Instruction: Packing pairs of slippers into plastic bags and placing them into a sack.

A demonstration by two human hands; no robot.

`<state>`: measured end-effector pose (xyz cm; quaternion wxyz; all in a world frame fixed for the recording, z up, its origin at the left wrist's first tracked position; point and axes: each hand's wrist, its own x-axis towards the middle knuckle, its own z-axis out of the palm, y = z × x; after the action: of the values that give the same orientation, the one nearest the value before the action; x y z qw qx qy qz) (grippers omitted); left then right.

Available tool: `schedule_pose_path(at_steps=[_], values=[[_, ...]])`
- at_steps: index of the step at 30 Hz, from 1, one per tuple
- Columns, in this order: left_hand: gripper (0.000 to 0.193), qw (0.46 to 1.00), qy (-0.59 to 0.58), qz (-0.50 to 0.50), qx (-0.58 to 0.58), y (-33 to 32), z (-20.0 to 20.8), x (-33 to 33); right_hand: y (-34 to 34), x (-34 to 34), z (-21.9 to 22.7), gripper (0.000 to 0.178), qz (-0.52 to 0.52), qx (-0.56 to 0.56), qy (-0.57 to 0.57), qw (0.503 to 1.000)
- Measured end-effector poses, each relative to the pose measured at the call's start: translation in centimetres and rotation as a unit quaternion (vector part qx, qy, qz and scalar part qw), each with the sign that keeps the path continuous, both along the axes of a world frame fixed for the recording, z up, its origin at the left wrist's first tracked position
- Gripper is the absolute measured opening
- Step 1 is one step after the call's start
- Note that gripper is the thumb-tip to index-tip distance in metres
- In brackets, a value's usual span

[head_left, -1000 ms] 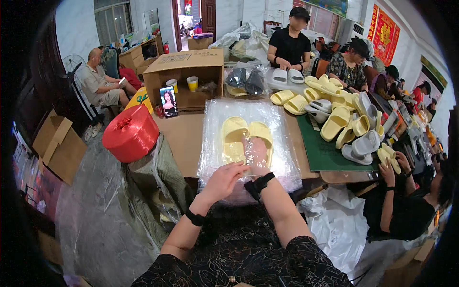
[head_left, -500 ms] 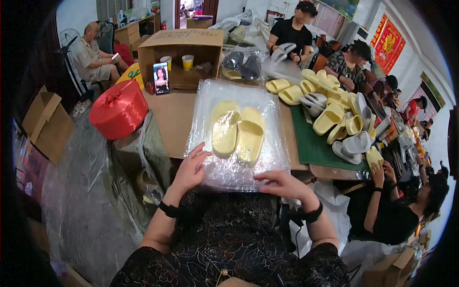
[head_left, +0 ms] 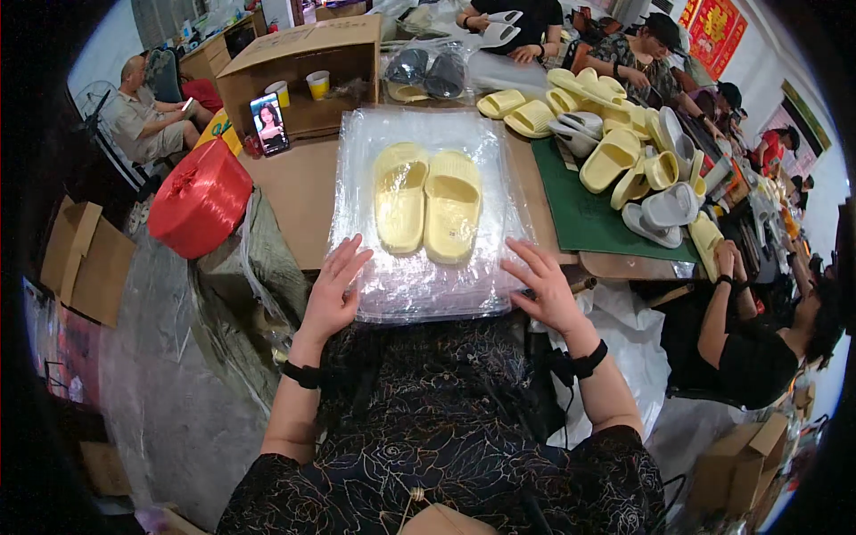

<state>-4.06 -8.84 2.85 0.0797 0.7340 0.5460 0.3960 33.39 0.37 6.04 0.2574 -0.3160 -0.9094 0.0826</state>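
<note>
A pair of pale yellow slide slippers lies side by side, toes away from me. Glossy film seems to cover them, so they look to be inside the top one of a stack of clear plastic bags. At the stack's near left edge is my left hand, fingers stretched and holding nothing. My right hand is at the near right edge, its fingers spread and its palm turned inward. Whether either hand presses on the film I cannot tell.
A cardboard box with yellow-and-white cups stands at the back left, a lit phone beside it. A red roll of plastic twine is at the left. Yellow and white slippers pile up on a green board at right, with co-workers around.
My right hand has moved from the stack's near edge out to its right side, its fingers opening wider. The left hand stays at the left edge. The whole view has shifted slightly.
</note>
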Motion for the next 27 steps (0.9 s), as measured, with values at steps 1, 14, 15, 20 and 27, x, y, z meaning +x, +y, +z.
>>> schedule_pose_path(at_steps=[1, 14, 15, 20, 27], values=[[0.056, 0.999, 0.032, -0.005, 0.003, -0.1, 0.1, 0.1, -0.1, -0.4, 0.2, 0.052, 0.036, 0.015, -0.018, 0.999], [0.009, 0.997, 0.073, -0.037, 0.011, 1.0, -1.1, -0.3, 2.1, 1.9, -1.2, 0.047, 0.093, 0.031, -0.006, 0.995], [0.01, 0.996, 0.07, -0.048, 0.012, 1.2, -1.4, -0.3, 2.0, 1.8, -1.0, 0.047, 0.088, 0.05, -0.034, 0.994], [0.011, 0.997, 0.073, -0.038, 0.009, 1.2, -1.8, 0.3, 2.3, 2.3, -2.1, 0.026, 0.063, 0.086, -0.039, 0.994], [0.009, 0.995, 0.089, -0.037, 0.007, 0.9, -1.7, 0.1, 1.8, 2.6, -2.6, 0.017, 0.073, 0.1, 0.018, 0.992]])
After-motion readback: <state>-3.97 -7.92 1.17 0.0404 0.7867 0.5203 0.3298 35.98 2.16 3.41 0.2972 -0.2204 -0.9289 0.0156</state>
